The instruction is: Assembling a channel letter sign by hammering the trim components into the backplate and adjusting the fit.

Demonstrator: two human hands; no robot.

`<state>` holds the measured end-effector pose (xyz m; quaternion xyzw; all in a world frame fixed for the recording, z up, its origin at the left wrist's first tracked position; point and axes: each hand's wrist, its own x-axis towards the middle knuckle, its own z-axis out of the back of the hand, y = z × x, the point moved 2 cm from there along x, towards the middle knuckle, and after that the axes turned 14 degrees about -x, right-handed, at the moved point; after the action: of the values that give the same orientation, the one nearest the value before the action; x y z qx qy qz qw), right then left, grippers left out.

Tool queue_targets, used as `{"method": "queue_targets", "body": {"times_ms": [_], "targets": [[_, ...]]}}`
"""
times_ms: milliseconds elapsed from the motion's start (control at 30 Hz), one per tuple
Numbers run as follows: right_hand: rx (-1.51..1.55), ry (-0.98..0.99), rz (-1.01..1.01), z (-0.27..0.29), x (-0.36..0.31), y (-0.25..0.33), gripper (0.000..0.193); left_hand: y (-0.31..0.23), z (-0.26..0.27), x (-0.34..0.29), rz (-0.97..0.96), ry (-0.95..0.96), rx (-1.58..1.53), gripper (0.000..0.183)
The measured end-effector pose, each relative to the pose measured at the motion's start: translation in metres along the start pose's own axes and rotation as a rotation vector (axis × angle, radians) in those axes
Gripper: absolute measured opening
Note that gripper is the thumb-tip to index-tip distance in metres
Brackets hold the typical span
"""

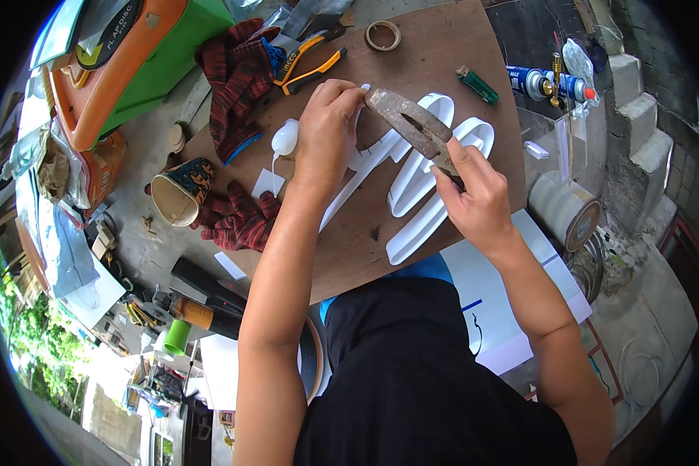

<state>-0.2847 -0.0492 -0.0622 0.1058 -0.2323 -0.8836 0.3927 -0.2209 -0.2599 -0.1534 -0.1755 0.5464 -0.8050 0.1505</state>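
Note:
My left hand (328,132) is closed, its fingertips pinching the upper end of a thin white strip at the table's middle. In my right hand (478,190) is a rusty grey metal tool (408,122) with a long slot, its exact kind unclear; its far end comes close to my left fingertips. Under both hands lie bent white strips (405,203), curved into loops, and a straighter white strip (359,189). Beside my left wrist are a small white squeeze bottle (285,138) and a white square piece (268,183).
Left on the brown table (349,260) are red-black gloves (237,78), yellow-black pliers (311,65) and a patterned cup (180,194). A tape roll (396,36) and green tool (477,85) lie at the far side. Blue canisters (526,81) stand right; white sheets (512,299) lie near me.

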Motion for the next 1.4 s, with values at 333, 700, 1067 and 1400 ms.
{"method": "queue_targets", "body": {"times_ms": [333,700,1067,1400], "targets": [[-0.011,-0.052,0.025,0.002,-0.001,0.002,0.051,0.0,0.0,-0.002,0.024,0.02,-0.007,0.013],[0.055,-0.094,-0.073,0.031,-0.007,0.01,0.046,-0.006,0.004,-0.002,0.061,0.033,-0.036,0.021],[0.423,0.012,-0.782,0.065,-0.138,-0.007,0.029,-0.088,0.03,-0.094,0.3,-0.028,-0.037,0.033],[0.354,0.027,-0.926,0.033,-0.19,-0.025,0.016,-0.093,0.075,-0.138,0.362,-0.063,0.113,0.019]]}}
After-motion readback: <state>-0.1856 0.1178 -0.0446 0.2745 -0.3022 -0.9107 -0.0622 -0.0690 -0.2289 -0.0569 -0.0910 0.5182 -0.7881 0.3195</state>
